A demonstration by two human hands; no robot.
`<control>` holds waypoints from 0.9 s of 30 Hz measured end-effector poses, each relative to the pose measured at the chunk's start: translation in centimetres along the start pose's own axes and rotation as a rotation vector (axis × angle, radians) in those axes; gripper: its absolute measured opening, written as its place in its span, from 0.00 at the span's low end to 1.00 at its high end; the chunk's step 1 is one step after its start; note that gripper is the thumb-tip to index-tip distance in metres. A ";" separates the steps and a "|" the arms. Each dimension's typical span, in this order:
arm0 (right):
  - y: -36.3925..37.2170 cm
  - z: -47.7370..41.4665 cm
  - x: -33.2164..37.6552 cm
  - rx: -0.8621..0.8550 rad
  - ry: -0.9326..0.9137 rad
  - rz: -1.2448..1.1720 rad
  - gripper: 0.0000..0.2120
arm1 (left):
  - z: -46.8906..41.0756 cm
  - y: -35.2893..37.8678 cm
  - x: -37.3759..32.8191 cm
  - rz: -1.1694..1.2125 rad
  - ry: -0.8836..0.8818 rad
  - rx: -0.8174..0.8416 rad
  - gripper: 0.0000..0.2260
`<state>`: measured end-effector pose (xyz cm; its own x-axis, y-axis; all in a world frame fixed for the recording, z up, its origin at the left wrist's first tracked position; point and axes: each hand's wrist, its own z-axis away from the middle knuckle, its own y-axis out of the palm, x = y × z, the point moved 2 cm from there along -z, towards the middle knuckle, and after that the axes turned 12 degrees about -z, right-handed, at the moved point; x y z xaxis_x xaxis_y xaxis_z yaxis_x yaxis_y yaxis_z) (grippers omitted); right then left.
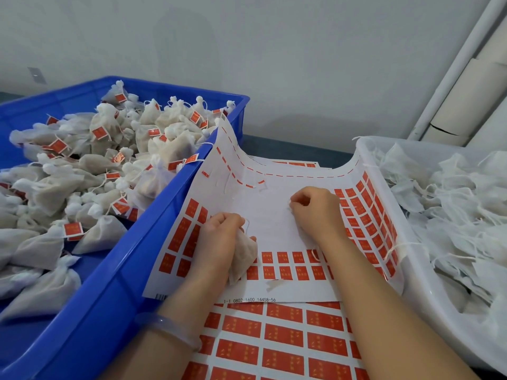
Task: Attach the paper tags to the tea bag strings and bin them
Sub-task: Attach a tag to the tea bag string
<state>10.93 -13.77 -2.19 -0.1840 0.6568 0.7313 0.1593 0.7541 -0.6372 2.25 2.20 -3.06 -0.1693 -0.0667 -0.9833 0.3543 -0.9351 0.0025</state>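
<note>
My left hand point(219, 239) grips a white tea bag point(244, 256) over the sticker sheet point(271, 223); the bag hangs below the curled fingers. My right hand point(315, 209) rests on the bare middle of that sheet with fingers curled, pinching something small and white at the fingertips; I cannot tell whether it is the string or a label. Red paper tags point(285, 266) remain in rows along the sheet's left, bottom and right parts. A second full sheet of red tags point(282, 335) lies underneath, nearer to me.
A blue bin point(109, 283) on the left holds several tagged tea bags point(90, 165). A translucent white bin point(422, 286) on the right holds several untagged bags with loose strings point(452, 209). The sheet curls up against both bins. A wall and pipes stand behind.
</note>
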 end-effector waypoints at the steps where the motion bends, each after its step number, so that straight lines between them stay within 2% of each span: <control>1: 0.1 -0.2 0.0 -0.013 -0.003 0.011 0.05 | 0.0 0.0 0.0 0.001 0.001 -0.001 0.08; 2: 0.2 -0.4 0.1 -0.025 -0.003 0.027 0.03 | 0.1 0.0 0.0 -0.001 0.004 -0.003 0.08; 6: 0.5 -0.7 0.3 -0.032 -0.018 0.096 0.09 | 0.2 0.0 0.1 0.002 0.017 0.002 0.08; 18: 0.3 1.0 0.9 0.307 -0.130 0.465 0.16 | -0.3 -0.2 0.5 -0.068 0.036 0.006 0.09; 24: 0.2 2.3 0.6 0.281 -0.186 0.470 0.19 | -0.3 -0.1 0.5 -0.046 0.024 0.014 0.08; 27: -0.3 2.2 0.3 0.209 -0.106 0.281 0.14 | -0.3 -0.1 0.4 -0.060 0.026 0.006 0.08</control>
<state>8.75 -13.82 -2.33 -0.2621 0.8265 0.4982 0.0184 0.5205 -0.8537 2.46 2.35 -3.55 -0.1659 -0.0010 -0.9861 0.3387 -0.9392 -0.0561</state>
